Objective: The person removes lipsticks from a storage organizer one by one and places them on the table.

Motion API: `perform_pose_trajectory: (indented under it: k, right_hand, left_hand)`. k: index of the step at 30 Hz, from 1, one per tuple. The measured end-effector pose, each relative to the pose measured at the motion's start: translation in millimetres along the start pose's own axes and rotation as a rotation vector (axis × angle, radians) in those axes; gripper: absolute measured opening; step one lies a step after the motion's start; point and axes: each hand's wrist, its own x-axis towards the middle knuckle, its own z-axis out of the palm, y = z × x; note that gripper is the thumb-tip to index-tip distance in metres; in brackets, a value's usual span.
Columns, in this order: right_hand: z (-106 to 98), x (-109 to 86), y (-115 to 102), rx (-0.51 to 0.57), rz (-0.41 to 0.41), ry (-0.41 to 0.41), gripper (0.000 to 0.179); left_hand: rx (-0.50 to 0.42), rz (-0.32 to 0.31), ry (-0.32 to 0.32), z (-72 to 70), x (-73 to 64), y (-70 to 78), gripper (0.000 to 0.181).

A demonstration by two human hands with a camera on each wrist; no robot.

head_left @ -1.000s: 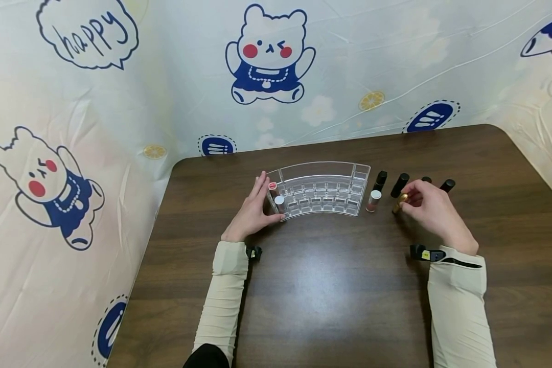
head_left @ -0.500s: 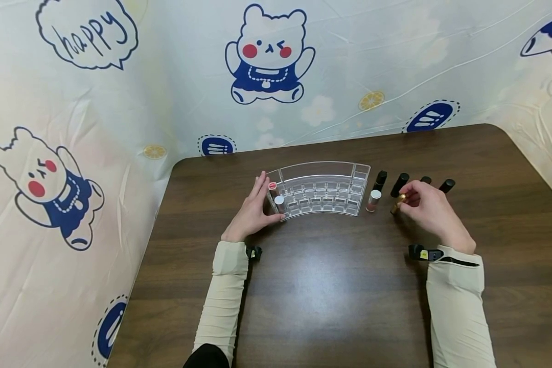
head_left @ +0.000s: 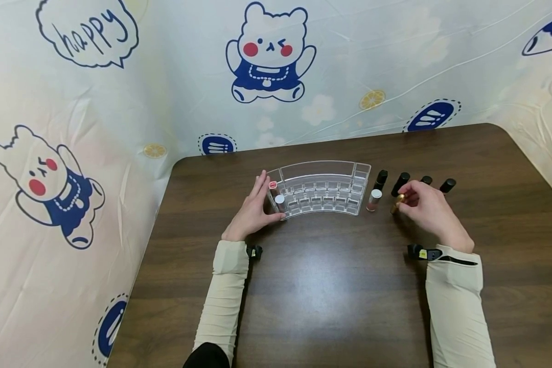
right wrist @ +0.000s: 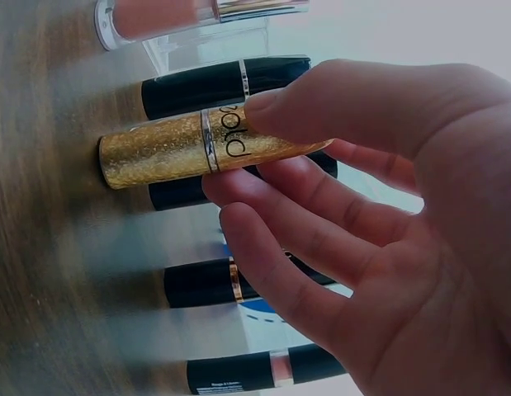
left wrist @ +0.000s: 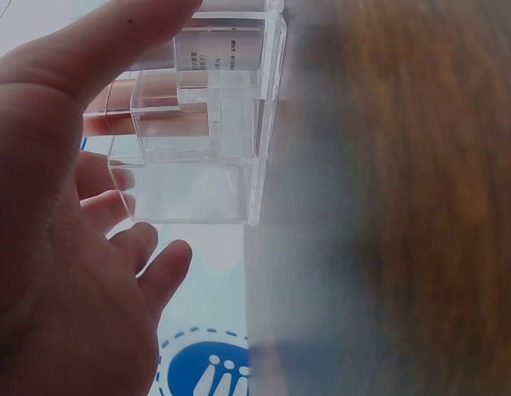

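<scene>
In the head view my left hand [head_left: 250, 212] holds the left end of a clear curved lipstick organizer [head_left: 322, 193], thumb at its front corner and fingers along its side. The left wrist view shows the thumb [left wrist: 115, 41] across the stepped clear wall [left wrist: 189, 194]. Two lipsticks stand in the leftmost slots, a red-topped one [head_left: 273, 188] behind a white-capped one [head_left: 280, 203]. My right hand [head_left: 430, 212] pinches a gold lipstick [right wrist: 160, 153] between thumb and fingers, right of the organizer. Its dark base is close to the tabletop in the right wrist view.
Between organizer and right hand stands a white-capped lip gloss tube [head_left: 373, 200], with a black tube [head_left: 381, 180] behind it. More black tubes [head_left: 400, 184] stand behind the right hand, one [head_left: 447, 185] farther right. A printed curtain [head_left: 340, 76] hangs behind the brown table [head_left: 322, 286].
My right hand has shifted slightly left with the gold lipstick. The left hand and the organizer stay in place.
</scene>
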Motion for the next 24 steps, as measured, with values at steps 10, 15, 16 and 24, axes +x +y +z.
perform_pose_trajectory:
  k: [10, 15, 16, 24]
  right_hand:
    - [-0.4, 0.8, -1.7, 0.008, 0.006, -0.018, 0.025]
    - [-0.7, 0.9, -1.2, 0.004, 0.01, -0.03, 0.025]
    - [-0.8, 0.8, -1.3, 0.002, 0.012, -0.033, 0.026]
    - [-1.9, 0.0, -2.9, -0.006, 0.009, -0.04, 0.026]
  left_hand:
    - [0.013, 0.005, 0.0, -0.6, 1.2, -0.4, 0.109]
    - [0.014, 0.007, 0.001, -0.3, 1.3, -0.7, 0.109]
    - [0.012, 0.006, 0.002, -0.3, 1.2, -0.7, 0.109]
    - [0.007, 0.0, -0.002, -0.1, 0.6, -0.8, 0.109]
